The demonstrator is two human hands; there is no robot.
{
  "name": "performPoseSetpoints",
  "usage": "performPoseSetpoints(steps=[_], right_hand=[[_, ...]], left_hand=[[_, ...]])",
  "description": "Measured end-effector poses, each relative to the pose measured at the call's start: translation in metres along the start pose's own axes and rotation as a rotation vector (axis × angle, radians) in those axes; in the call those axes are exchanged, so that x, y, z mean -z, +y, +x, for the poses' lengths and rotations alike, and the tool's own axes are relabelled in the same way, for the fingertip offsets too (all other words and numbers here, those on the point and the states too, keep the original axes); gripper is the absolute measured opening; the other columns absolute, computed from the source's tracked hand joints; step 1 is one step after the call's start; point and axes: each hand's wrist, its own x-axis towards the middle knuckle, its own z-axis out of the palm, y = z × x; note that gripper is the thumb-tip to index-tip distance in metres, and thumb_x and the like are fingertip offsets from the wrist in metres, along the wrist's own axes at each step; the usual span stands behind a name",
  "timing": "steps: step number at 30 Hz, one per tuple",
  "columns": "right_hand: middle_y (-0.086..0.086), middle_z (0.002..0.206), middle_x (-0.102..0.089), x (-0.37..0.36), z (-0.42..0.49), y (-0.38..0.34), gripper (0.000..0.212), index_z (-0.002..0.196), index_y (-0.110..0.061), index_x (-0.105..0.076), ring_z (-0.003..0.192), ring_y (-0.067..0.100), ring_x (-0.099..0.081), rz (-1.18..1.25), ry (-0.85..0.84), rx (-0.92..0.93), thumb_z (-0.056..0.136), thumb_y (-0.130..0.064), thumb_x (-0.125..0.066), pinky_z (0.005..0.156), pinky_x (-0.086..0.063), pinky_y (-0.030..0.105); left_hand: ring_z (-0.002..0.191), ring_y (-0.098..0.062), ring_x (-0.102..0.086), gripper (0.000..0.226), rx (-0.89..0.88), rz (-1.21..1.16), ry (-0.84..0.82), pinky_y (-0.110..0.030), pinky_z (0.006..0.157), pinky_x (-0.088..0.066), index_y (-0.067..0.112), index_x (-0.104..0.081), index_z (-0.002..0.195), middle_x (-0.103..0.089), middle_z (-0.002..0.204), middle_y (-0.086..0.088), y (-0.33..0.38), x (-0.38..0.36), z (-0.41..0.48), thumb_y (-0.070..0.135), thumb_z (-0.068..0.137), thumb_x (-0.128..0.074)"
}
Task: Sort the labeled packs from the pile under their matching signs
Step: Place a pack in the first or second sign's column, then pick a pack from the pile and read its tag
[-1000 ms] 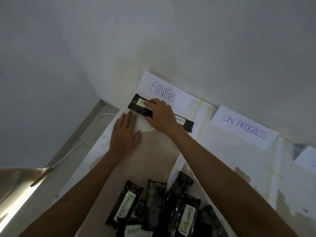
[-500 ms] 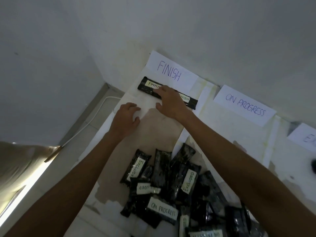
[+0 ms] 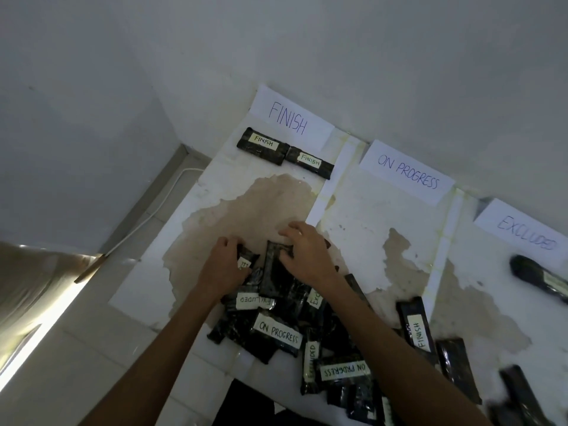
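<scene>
left hand [image 3: 222, 267] fingers clamped on small pack [image 3: 246, 262], label half hidden | right hand [image 3: 307, 256] fingers curled over far end of label-down pack [image 3: 273, 275], long axis near-far | both at pile [image 3: 276, 333] far edge, FINISH sign [image 3: 289, 121] straight beyond

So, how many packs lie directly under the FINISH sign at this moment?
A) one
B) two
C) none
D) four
B: one FINISH-labeled pack and a second pack with the same label lie side by side just below the FINISH sign.
</scene>
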Motion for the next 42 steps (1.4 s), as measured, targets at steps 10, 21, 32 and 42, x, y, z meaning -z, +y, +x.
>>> performPoseSetpoints(steps=[10,21,32,42], right_hand=[[0.017,0.149,-0.034,-0.03,-0.032,0.018,0.077,0.139,-0.016,-0.042,0.141,0.038,-0.023,-0.168,-0.105,-0.031,0.087,-0.07,-0.023,0.113,-0.018,0.052],[0.007,0.142,-0.041,0.02,-0.056,0.007,0.071,0.139,-0.015,-0.04,0.131,0.022,-0.033,0.159,0.009,-0.004,0.08,-0.045,-0.066,0.11,-0.026,0.037],[0.006,0.107,-0.062,0.068,-0.132,0.077,0.053,0.118,-0.014,-0.06,0.097,0.024,-0.054,0.117,0.182,-0.082,0.069,-0.029,-0.074,0.083,-0.047,0.04],[0.005,0.117,-0.061,0.12,-0.21,0.155,0.056,0.122,-0.014,-0.057,0.106,0.023,-0.054,0.236,0.32,-0.275,0.071,-0.029,-0.073,0.092,-0.046,0.042]], left_hand=[[0.098,-0.023,-0.055,0.034,0.033,-0.278,0.226,-0.04,0.079,-0.052,0.022,-0.047,0.119,-0.055,0.106,-0.008,0.025,0.034,0.005,0.019,0.087,-0.059],[0.099,-0.018,-0.053,0.029,-0.061,-0.455,0.235,-0.04,0.086,-0.052,0.03,-0.054,0.118,-0.052,0.107,-0.005,0.058,0.032,-0.012,0.015,0.096,-0.043],[0.098,-0.014,-0.059,0.05,-0.112,-0.449,-0.2,-0.024,0.081,-0.051,0.024,-0.053,0.117,-0.056,0.111,-0.005,0.131,-0.033,-0.038,0.015,0.074,-0.076],[0.114,-0.025,-0.045,0.063,-0.787,0.39,-0.193,-0.037,0.097,-0.027,0.022,-0.053,0.125,-0.055,0.12,0.0,0.228,-0.119,-0.022,0.04,0.069,-0.074]])
